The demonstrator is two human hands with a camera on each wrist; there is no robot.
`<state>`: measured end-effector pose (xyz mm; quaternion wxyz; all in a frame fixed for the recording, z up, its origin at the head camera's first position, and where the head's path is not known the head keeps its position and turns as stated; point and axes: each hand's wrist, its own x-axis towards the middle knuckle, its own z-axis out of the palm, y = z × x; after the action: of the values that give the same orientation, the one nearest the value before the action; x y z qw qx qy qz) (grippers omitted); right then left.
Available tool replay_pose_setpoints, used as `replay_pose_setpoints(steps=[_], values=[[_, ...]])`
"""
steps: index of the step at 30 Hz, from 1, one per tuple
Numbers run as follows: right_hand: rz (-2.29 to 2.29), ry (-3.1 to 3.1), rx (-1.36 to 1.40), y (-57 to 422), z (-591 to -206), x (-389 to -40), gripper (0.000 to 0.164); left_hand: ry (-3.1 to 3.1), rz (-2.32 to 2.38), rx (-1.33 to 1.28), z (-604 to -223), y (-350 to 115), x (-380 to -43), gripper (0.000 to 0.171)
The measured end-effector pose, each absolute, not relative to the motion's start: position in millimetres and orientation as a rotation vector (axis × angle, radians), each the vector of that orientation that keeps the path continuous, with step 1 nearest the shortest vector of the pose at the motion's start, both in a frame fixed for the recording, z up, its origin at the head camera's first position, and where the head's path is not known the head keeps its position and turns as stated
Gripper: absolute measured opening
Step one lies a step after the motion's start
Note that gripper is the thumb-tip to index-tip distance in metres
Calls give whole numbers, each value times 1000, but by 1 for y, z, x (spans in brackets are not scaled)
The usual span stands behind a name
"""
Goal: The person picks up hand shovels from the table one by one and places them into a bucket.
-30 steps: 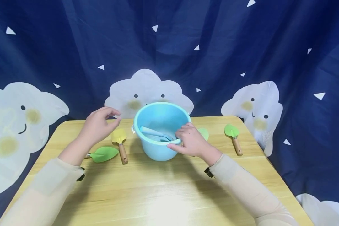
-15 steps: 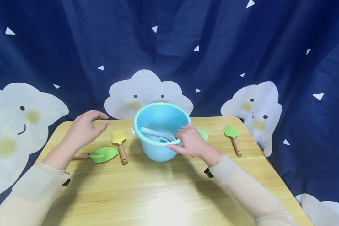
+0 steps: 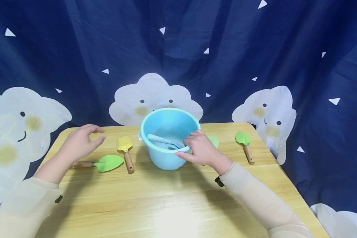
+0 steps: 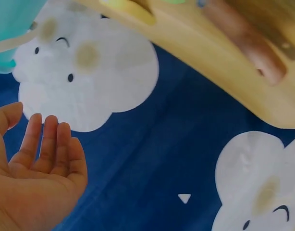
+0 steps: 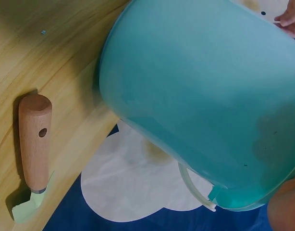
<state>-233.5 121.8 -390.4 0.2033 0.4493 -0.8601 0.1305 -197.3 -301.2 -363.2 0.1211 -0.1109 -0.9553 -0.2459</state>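
Observation:
A light blue bucket [image 3: 166, 158] stands upright near the middle of the table. My right hand [image 3: 202, 148] grips its rim, thumb outside and curled fingers over the edge. Inside the bucket leans a blue-handled tool [image 3: 159, 138]; its head is partly hidden by the wall. My left hand [image 3: 80, 142] hangs above the table's left side, fingers relaxed and holding nothing. Close under it lies a green trowel [image 3: 109, 163] with a wooden handle. Next to that lies a yellow shovel [image 3: 125, 144]. The left wrist view shows my left palm [image 4: 42, 173] with fingers apart.
A pale green trowel lies just right of the bucket, mostly behind my right hand; its wooden handle [image 5: 34, 139] shows in the right wrist view. Another green trowel [image 3: 244, 138] lies farther right. Behind the wooden table [image 3: 131, 205] hangs a dark blue curtain [image 3: 178, 49] with clouds.
My left hand has moved left and slightly down, away from the bucket and yellow shovel, uncovering the green trowel's handle. The right hand and bucket have stayed in place.

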Motion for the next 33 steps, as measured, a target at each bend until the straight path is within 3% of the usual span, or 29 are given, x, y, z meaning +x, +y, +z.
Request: replay_pose_setpoints(steps=[33], values=[[353, -2414, 1256, 121, -388, -233, 64, -3096, -788, -302, -428, -361, -196, 37]])
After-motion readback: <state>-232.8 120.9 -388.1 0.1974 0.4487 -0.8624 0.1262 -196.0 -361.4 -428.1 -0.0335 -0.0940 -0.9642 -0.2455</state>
